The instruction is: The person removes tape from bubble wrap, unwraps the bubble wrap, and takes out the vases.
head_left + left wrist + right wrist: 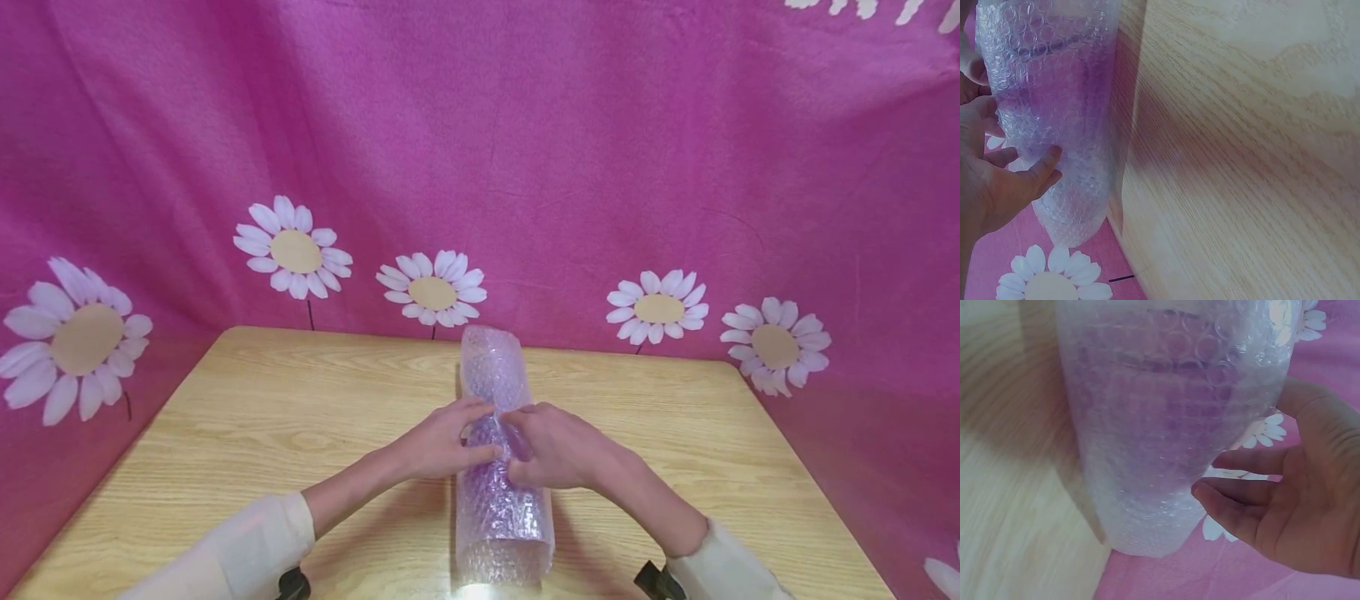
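A roll of clear bubble wrap (502,508) lies lengthwise on the table, its near end open like a tube. Something purple (1160,406) shows through the layers; its kind is hard to make out. My left hand (446,442) touches the upper side of the roll from the left, thumb and fingers spread apart. From the other side my right hand (562,446) rests its fingertips and thumb on the wrap, close to the left fingertips. In the left wrist view, the left fingers (1044,169) lie against the bubble wrap (1072,187).
The wooden table (322,392) runs to a pink cloth backdrop (555,167) with white daisies, which also hangs along both sides. The far end of the roll reaches the table's back edge.
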Tool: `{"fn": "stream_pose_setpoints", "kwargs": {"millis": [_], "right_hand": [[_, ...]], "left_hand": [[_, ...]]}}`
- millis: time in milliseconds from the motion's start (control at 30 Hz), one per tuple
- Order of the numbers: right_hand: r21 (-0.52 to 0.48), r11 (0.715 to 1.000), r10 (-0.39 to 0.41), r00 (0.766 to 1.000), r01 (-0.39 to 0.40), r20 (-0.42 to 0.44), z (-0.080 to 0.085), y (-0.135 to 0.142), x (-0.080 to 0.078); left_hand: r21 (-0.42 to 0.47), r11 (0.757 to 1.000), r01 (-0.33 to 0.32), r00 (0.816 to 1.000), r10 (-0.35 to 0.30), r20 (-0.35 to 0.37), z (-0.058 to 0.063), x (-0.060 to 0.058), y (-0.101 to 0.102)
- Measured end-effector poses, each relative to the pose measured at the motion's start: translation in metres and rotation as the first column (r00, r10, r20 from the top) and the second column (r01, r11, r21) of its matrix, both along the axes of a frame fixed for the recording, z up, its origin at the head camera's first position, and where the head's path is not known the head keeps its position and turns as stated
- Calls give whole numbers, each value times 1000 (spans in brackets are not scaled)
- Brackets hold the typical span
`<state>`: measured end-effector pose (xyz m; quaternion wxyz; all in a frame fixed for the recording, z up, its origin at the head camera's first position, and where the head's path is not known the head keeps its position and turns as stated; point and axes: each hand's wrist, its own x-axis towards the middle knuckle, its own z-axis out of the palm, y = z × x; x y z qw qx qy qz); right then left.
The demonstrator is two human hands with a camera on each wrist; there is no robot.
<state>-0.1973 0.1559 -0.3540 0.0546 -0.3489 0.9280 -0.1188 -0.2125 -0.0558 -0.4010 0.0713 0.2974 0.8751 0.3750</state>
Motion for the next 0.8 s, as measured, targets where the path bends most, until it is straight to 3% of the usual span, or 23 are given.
{"fn": "stream_pose_setpoints", "kwargs": {"millis": [233,333,400,567,800], "right_hand": [[27,999,26,1000,-26,-9,4,-4,0],[18,999,50,996,-49,-69,4,-5,2],[18,996,84,986,-83,-147,3,-6,4],[41,987,159,934,-154,-321,1,-9,10],[86,987,159,922,-137,-353,0,-13,12]], "left_hand": [[7,1000,8,1000,-8,-2,0,0,1],[7,1000,4,1000,-4,2,0,0,1],[7,1000,0,1000,0,9,0,0,0],[20,1000,-8,1000,7,18,-2,-1,0],[31,1000,-7,999,6,37,-3,0,-3]]}}
